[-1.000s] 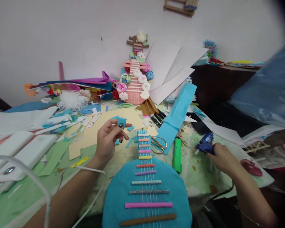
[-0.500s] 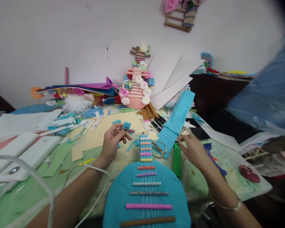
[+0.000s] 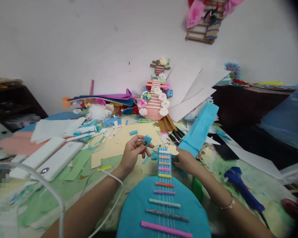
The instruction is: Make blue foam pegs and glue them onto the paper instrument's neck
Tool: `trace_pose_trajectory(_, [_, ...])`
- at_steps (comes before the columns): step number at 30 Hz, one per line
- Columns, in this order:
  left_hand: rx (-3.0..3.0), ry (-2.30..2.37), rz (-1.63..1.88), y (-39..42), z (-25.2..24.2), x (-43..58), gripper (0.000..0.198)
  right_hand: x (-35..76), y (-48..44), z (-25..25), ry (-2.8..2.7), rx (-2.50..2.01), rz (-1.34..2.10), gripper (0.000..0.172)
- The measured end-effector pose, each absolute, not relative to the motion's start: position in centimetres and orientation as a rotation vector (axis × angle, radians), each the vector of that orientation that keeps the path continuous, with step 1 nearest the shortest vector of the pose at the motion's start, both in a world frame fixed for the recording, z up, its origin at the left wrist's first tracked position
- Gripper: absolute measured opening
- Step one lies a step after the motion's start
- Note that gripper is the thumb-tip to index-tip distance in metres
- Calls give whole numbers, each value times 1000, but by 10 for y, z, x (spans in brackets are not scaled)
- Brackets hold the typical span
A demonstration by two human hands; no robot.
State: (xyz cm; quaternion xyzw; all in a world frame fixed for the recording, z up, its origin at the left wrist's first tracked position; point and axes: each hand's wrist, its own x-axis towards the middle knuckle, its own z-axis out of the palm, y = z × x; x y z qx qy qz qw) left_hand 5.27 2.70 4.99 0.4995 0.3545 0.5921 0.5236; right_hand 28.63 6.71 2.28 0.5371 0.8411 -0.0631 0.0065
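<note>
My left hand (image 3: 134, 152) pinches a small folded blue paper piece (image 3: 147, 139) between thumb and fingers, above the table left of the guitar neck. My right hand (image 3: 186, 160) reaches down just right of the neck, fingers curled over the spot where gold-handled scissors lay. The scissors are mostly covered, and what these fingers grip is hidden. A blue paper-covered guitar (image 3: 139, 205) stands in front of me, its neck (image 3: 164, 162) crossed by coloured strips and white strings. A cream oval piece (image 3: 173, 150) lies by my right hand.
Blue crepe paper (image 3: 201, 129), a blue glue gun (image 3: 244, 188) and a black phone (image 3: 223, 150) are at the right. White power banks (image 3: 57, 160) and a white cable (image 3: 114, 178) are at the left. A pink flower-covered guitar (image 3: 154, 102) leans on the wall.
My right hand has moved left, from beyond the green object to beside the neck, covering the scissors. My left hand keeps the blue piece. The view has shifted, so things appear further right and lower.
</note>
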Motion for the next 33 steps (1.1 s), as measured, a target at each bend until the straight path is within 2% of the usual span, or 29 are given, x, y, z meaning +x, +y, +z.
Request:
trace_pose_trajectory(2, [1206,864,1421,28,49,53,28,284,70,23,2663,1657,-253,36])
trace_pose_trajectory(5, [1199,888,1432,29,48,53,31,283,72,26,2686,1670,-331,40])
trace_pose_trajectory(10, [1129,875,1446,30,49,51,28,304,77,42,2687,1774,-561,57])
trace_pose_trajectory(14, [1117,862,1447,29,50,51,25,329,83,61,2649,1911,-825,44])
trace_pose_trajectory(16, [1122,862,1442,29,50,52,25,334,83,72,2646,2063,-1092,38])
trace_pose_trajectory(20, [1158,857,1404,27,50,55,28,313,74,95,2752,2255,-1674,36])
trace_pose_trajectory(26, [1189,855,1334,22,51,58,29,241,66,107,3137,1663,-2181,34])
trace_pose_trajectory(29, [1177,858,1328,21,53,58,30,220,67,98,3109,1486,-2244,34])
trace_pose_trajectory(33, [1162,878,1318,22,55,58,29,211,65,87,3223,1688,-2047,32])
